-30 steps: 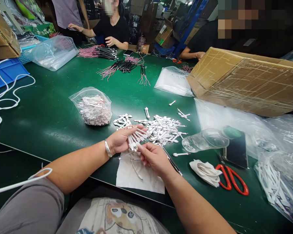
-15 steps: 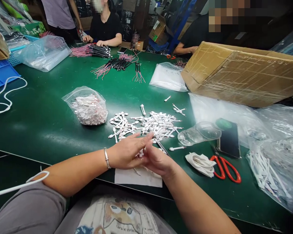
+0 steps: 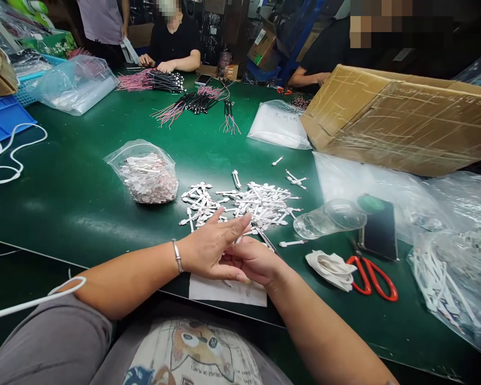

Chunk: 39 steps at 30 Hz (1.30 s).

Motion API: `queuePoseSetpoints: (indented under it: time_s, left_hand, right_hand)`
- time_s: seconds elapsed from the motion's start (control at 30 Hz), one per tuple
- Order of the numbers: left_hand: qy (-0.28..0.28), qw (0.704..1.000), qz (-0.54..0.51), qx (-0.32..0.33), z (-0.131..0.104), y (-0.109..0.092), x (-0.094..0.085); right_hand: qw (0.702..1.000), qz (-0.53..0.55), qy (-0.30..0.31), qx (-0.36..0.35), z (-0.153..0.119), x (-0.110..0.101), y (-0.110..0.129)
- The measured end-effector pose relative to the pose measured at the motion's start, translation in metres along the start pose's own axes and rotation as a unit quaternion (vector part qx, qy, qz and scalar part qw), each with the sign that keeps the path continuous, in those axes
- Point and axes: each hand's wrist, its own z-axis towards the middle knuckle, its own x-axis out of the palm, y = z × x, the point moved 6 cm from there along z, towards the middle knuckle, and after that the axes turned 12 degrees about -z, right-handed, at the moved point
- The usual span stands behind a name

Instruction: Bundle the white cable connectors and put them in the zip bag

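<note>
My left hand (image 3: 218, 248), with a silver bracelet at the wrist, is spread open against my right hand (image 3: 258, 261). The right fingers curl around a small bunch of white pieces with reddish wire ends, partly hidden between the palms. Just beyond the hands lies a loose pile of short white connectors (image 3: 260, 203). Metal tweezers (image 3: 265, 238) rest at the pile's near edge. Under my hands is a white paper sheet (image 3: 224, 294) at the table's front edge. A clear bag full of the same connectors (image 3: 150, 179) stands to the left.
Right of my hands are a clear plastic cup (image 3: 328, 218), a folded white cloth (image 3: 331, 270), red-handled scissors (image 3: 372, 278), a dark phone (image 3: 379, 230) and a bag of white cables (image 3: 444, 278). A cardboard box (image 3: 401, 117) stands behind. Other people sit across the green table (image 3: 64, 176).
My left hand has opened, its fingers and thumb spreading apart. The right fingers have curled in more around the bunch. The view has shifted slightly.
</note>
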Motion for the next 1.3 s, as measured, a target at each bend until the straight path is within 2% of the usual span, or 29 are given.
queuePoseSetpoints:
  time_s: [0.07, 0.13, 0.2, 0.27, 0.33, 0.4, 0.43, 0.47, 0.53, 0.7, 0.8, 1.07, 1.3]
  left_hand:
    - [-0.051, 0.999, 0.020, -0.004, -0.001, 0.000, -0.006]
    - [-0.142, 0.989, 0.015, -0.026, -0.003, 0.004, -0.017]
    - [-0.240, 0.966, -0.054, -0.078, -0.007, 0.014, -0.027]
    - [-0.306, 0.918, -0.195, -0.159, -0.012, 0.031, -0.028]
    - [-0.293, 0.846, -0.363, -0.257, -0.014, 0.047, -0.016]
    - [-0.209, 0.773, -0.504, -0.323, -0.012, 0.050, 0.003]
    - [-0.161, 0.746, -0.551, -0.336, -0.011, 0.047, 0.011]
    - [-0.125, 0.728, -0.583, -0.337, -0.009, 0.044, 0.016]
    - [-0.090, 0.711, -0.615, -0.329, -0.008, 0.038, 0.020]
    - [-0.060, 0.678, -0.637, -0.362, -0.011, 0.036, 0.027]
    - [-0.051, 0.674, -0.637, -0.371, -0.012, 0.035, 0.029]
    - [-0.072, 0.705, -0.593, -0.383, -0.015, 0.038, 0.021]
    - [-0.060, 0.739, -0.549, -0.387, -0.016, 0.038, 0.020]
  right_hand:
    - [1.000, -0.006, -0.010, -0.001, 0.000, -0.002, 0.000]
    - [1.000, -0.014, -0.012, 0.005, 0.000, -0.005, 0.000]
    - [1.000, -0.020, -0.003, 0.008, 0.000, -0.006, 0.001]
    - [1.000, -0.022, 0.004, -0.003, 0.000, -0.007, 0.003]
    - [0.999, -0.019, 0.010, -0.023, 0.000, -0.007, 0.006]
    - [0.999, -0.023, 0.019, -0.039, 0.000, -0.006, 0.007]
    - [0.998, -0.026, 0.027, -0.043, 0.000, -0.005, 0.007]
    - [0.998, -0.031, 0.036, -0.045, 0.000, -0.004, 0.007]
    - [0.997, -0.042, 0.054, -0.045, 0.000, -0.001, 0.005]
    - [0.994, -0.082, 0.064, -0.034, 0.000, 0.006, 0.001]
    - [0.993, -0.101, 0.053, -0.032, 0.001, 0.009, 0.001]
    - [0.992, -0.078, 0.098, -0.028, -0.004, 0.011, 0.003]
    - [0.995, -0.071, 0.071, 0.022, 0.002, 0.004, -0.009]
